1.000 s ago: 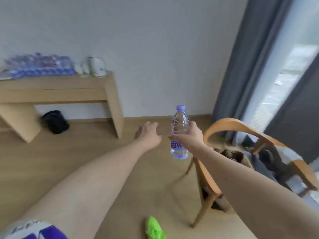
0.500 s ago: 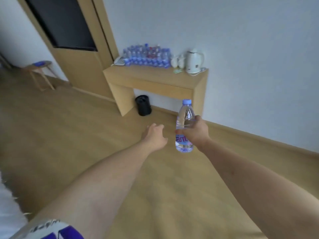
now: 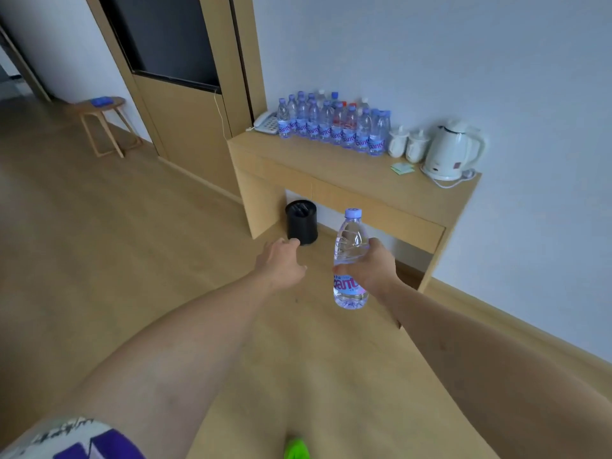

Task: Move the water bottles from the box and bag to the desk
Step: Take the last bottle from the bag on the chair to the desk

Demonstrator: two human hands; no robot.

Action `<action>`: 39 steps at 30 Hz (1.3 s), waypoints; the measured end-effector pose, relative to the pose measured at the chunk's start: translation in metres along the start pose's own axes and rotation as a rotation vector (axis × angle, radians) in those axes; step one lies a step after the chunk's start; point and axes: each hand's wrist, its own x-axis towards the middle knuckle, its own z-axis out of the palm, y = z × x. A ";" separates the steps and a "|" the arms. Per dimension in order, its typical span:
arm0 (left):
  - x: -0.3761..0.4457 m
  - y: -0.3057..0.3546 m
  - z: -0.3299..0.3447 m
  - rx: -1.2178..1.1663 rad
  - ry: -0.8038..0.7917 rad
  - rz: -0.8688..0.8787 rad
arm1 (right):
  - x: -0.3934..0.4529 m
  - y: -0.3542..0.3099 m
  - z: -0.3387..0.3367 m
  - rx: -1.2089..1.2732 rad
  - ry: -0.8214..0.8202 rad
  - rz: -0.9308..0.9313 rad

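My right hand (image 3: 367, 266) grips an upright clear water bottle (image 3: 350, 246) with a pale blue cap around its middle, held out in front of me above the floor. My left hand (image 3: 281, 260) reaches forward beside it with relaxed fingers and holds nothing. Ahead stands the wooden desk (image 3: 331, 170) against the wall. Several water bottles (image 3: 331, 124) stand in a cluster at the back left of its top. The box and bag are out of view.
On the desk are a white phone (image 3: 266, 124), two white cups (image 3: 407, 144), a white kettle (image 3: 452, 150) and green sachets (image 3: 402, 167). A black bin (image 3: 301, 221) stands under the desk. A wooden stool (image 3: 102, 124) is far left, beside a tall wooden panel.
My view has swung left from the chair and curtain toward the desk, and the desk is now much closer. My right hand keeps holding the bottle; my left hand stays extended and empty.
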 end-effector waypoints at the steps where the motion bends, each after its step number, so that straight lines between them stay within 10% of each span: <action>1: 0.024 -0.009 -0.007 -0.001 -0.003 -0.001 | 0.022 -0.011 0.008 -0.002 -0.001 0.012; 39: 0.798 -0.154 -0.080 -0.010 -0.126 0.053 | 0.757 -0.199 0.202 -0.040 -0.012 0.075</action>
